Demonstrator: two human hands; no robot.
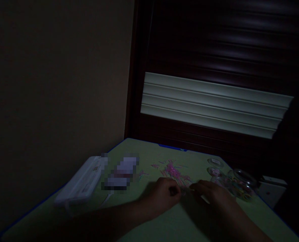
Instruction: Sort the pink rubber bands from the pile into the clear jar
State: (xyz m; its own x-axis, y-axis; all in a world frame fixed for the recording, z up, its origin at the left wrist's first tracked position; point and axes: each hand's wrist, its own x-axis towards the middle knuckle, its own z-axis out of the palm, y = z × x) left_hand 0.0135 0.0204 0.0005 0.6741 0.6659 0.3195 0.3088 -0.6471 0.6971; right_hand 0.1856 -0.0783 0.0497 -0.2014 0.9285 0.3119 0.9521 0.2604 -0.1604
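My left hand [166, 195] is over the pale green table [169, 225], its fingers curled with thumb and forefinger together. Close by on the right, my right hand [212, 195] has its fingertips pinched and pointed towards the left one. A small, thin item may be between the fingertips, but the dim light hides what it is. Just beyond both hands lies a loose pile of small pink stick-like pieces [173, 169], with more strewn around it. A few similar pieces [142, 174] lie further left.
Right of my right hand stands a clear jar [245, 185] with coloured rings inside. Near it are a small clear container [215, 173] and a round clear lid [215, 162]. On the left are a long white case [80, 181] and a blurred-out flat object [123, 173]. A white box [272, 191] sits beyond the right edge.
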